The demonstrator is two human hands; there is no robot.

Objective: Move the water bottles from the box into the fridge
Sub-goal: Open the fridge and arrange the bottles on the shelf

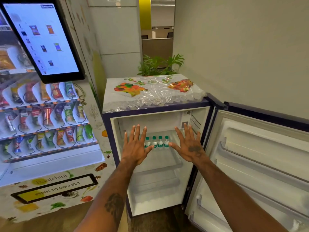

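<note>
A small dark-framed fridge [107,131] stands open, its door [260,158] swung out to the right. Several small water bottles [157,143] with green caps stand in a row at the back of the upper shelf. My left hand [135,148] is held flat with fingers spread in front of the shelf, left of the bottles. My right hand [189,144] is spread the same way to their right. Neither hand holds anything. The lower shelves look bare. No box is in view.
A snack vending machine [41,123] with a touchscreen [41,39] stands close on the left. A plastic-wrapped floral cover [150,91] lies on the fridge top, with green plants [158,64] behind. A plain wall is on the right.
</note>
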